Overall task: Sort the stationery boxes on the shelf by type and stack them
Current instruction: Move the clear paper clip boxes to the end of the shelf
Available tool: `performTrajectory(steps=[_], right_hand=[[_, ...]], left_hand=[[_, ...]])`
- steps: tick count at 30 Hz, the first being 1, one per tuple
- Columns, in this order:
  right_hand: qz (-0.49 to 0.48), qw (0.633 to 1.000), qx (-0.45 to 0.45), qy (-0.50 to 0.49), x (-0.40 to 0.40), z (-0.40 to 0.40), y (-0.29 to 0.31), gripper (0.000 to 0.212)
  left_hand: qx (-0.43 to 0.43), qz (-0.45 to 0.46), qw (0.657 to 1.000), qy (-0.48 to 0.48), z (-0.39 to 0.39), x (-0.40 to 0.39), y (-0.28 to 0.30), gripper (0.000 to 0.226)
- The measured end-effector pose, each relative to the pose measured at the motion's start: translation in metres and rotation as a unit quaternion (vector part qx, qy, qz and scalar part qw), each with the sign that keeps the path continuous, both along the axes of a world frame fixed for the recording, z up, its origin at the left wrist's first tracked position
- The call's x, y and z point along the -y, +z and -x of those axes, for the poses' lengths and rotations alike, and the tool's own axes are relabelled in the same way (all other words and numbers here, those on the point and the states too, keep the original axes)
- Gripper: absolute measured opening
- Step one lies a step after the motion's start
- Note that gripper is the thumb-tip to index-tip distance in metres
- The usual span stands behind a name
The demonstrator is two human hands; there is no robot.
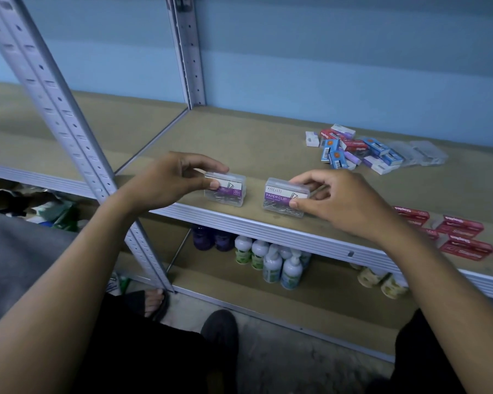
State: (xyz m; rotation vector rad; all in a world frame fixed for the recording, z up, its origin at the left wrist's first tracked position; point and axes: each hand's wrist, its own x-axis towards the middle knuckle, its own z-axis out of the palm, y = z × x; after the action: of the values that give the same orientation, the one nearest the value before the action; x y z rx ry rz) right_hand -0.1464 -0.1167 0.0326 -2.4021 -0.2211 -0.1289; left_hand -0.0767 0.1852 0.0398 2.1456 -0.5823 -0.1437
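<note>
Two clear plastic paper clip boxes with purple labels stand side by side near the front edge of the brown shelf [239, 137]. My left hand [168, 180] pinches the left box [230, 191] between thumb and fingers. My right hand [339, 200] pinches the right box [279, 199] the same way. A loose pile of small blue, red and purple-white boxes [356, 150] lies further back on the right. Beside that pile lie clear plastic boxes [421, 155]. Several red staple boxes [461, 237] sit at the shelf's front right.
A slanted metal upright [69, 129] crosses the left front of the shelf, and another upright [188, 52] stands at the back. On the lower shelf stand pump bottles [271, 260] and small jars [382, 280]. My feet are on the floor below.
</note>
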Motion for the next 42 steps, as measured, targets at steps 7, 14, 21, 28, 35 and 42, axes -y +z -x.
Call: performTrajectory(steps=[7, 14, 21, 28, 35, 42], right_hand=[[0.005, 1.0, -0.007, 0.0, -0.008, -0.004, -0.004, 0.029], [0.01, 1.0, -0.008, 0.008, -0.007, -0.003, -0.003, 0.036], [-0.046, 0.999, -0.001, -0.022, 0.004, 0.001, 0.002, 0.035], [-0.024, 0.998, 0.008, -0.06, 0.033, 0.01, 0.006, 0.021], [-0.017, 0.992, 0.023, -0.119, 0.068, 0.013, 0.007, 0.022], [-0.007, 0.987, 0.026, -0.158, 0.098, 0.005, 0.005, 0.024]], left_hand=[[0.004, -0.011, 1.0, -0.008, -0.004, -0.001, 0.0, 0.028], [-0.002, -0.023, 1.0, -0.015, -0.003, -0.004, 0.001, 0.031], [0.031, 0.02, 0.999, 0.002, 0.0, 0.008, 0.008, 0.04], [0.072, 0.052, 0.996, -0.007, -0.003, 0.063, 0.019, 0.028], [0.104, 0.006, 0.993, -0.05, -0.014, 0.123, 0.016, 0.03], [0.114, -0.062, 0.991, -0.042, -0.04, 0.152, 0.005, 0.033]])
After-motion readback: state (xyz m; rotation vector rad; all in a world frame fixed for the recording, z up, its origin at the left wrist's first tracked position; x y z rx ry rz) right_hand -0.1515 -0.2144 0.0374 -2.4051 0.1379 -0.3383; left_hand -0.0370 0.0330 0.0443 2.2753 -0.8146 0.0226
